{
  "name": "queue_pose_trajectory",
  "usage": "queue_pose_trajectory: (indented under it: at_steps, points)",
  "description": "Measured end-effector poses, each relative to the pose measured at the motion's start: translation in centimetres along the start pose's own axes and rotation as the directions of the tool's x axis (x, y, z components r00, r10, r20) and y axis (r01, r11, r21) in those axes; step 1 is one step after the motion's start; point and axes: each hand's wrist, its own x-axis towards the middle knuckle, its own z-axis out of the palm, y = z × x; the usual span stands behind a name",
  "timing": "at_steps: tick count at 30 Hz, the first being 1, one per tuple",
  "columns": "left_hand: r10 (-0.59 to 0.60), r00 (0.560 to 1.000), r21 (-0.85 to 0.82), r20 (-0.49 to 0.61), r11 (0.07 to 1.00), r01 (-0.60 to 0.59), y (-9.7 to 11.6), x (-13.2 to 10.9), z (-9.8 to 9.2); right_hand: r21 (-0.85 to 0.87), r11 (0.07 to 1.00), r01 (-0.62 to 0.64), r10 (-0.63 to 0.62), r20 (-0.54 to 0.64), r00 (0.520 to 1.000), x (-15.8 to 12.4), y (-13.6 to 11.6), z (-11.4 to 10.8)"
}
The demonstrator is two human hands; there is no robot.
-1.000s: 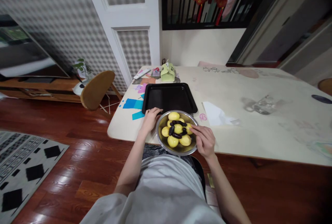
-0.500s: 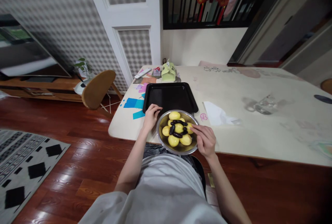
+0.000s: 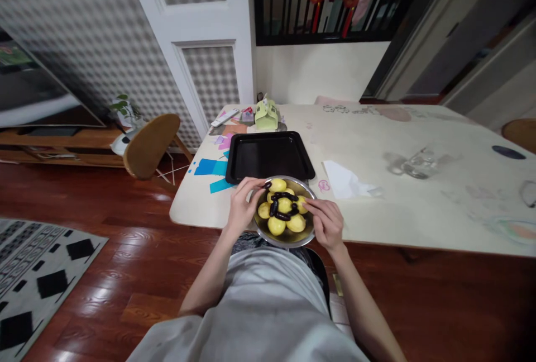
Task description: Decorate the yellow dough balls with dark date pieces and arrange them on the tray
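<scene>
A metal bowl [image 3: 288,242] sits at the table's near edge in front of me. It holds several yellow balls [image 3: 276,225] and several dark sausage-like pieces [image 3: 283,217] laid across them. My left hand [image 3: 242,206] is at the bowl's left rim, with its fingertips pinched on a small dark piece [image 3: 267,184] beside the top ball. My right hand [image 3: 327,223] is at the right rim. Its fingers are pressed together against a yellow ball [image 3: 302,204], and I cannot make out what they hold.
An empty black baking tray [image 3: 270,155] lies just behind the bowl. A white tissue [image 3: 344,182] and a glass [image 3: 415,163] are to the right, blue paper [image 3: 207,167] and a green box [image 3: 268,116] to the left and back. A wooden chair [image 3: 147,144] stands at the table's left end.
My left hand left the tray's front edge and moved right to the bowl's rim, closing its fingertips there. My right hand stayed at the right rim. The view shifted slightly.
</scene>
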Motion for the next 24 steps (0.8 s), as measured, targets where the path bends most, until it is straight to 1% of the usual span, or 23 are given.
queue_pose_trajectory:
  at_steps: [3, 5, 9, 14, 16, 19, 24]
  points:
    - [0.058, 0.995, -0.023, 0.079, 0.998, -0.057, 2.2, -0.9, 0.4, 0.0, 1.0, -0.006, 0.006, 0.015, 1.0, 0.0, 0.0, -0.1]
    - [0.094, 0.986, -0.039, 0.14, 0.995, -0.089, 2.8, -1.4, 0.8, 0.002, 1.0, -0.012, 0.012, 0.02, 1.0, 0.0, 0.0, -0.1]
    - [0.141, 0.959, -0.058, 0.245, 0.99, -0.131, 2.6, -2.2, 1.7, 0.007, 1.0, -0.014, 0.013, 0.018, 1.0, 0.1, -0.1, -0.1]
    - [0.11, 0.929, 0.01, 0.354, 0.993, -0.121, 1.9, -2.6, 1.7, 0.009, 1.0, -0.024, 0.024, 0.026, 0.999, 0.0, -0.1, -0.1]
    - [0.104, 0.92, 0.033, 0.377, 0.992, -0.126, 1.7, -2.7, 1.4, 0.003, 0.999, -0.039, 0.039, 0.03, 0.999, -0.1, -0.1, -0.1]
    - [0.108, 0.919, 0.055, 0.378, 0.989, -0.139, 1.6, -2.7, 1.1, -0.004, 0.999, -0.054, 0.054, 0.036, 0.998, -0.3, 0.0, 0.0]
    - [0.091, 0.925, 0.05, 0.369, 0.992, -0.118, 1.7, -2.8, 1.0, 0.015, 0.999, -0.032, 0.032, 0.019, 0.999, -0.2, 0.0, 0.0]
